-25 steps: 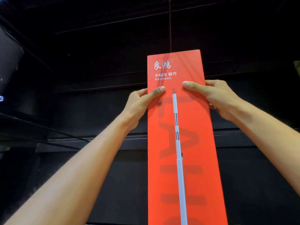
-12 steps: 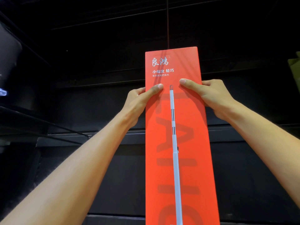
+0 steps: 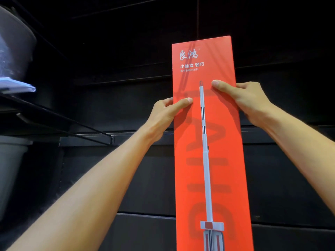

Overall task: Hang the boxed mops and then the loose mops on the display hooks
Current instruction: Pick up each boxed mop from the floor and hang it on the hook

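Note:
A tall red mop box [image 3: 217,160] with white lettering and a printed mop picture stands upright against the dark slatted display wall [image 3: 126,178]. My left hand [image 3: 168,113] grips its left edge, thumb lying across the front. My right hand [image 3: 244,98] grips the right edge a little higher, thumb on the front too. The fingers of both hands are hidden behind the box. No hook behind the box is visible. No loose mops are in view.
A thin black hook arm [image 3: 76,122] juts out from the wall at left. Above it at the far left sits a dark rounded object [image 3: 14,42] over a pale flat item [image 3: 16,86]. A thin vertical line [image 3: 198,19] runs above the box.
The box now sits further right and slightly lower in view, showing more of its lower part. My left hand is lower on the edge than my right; both keep their grip.

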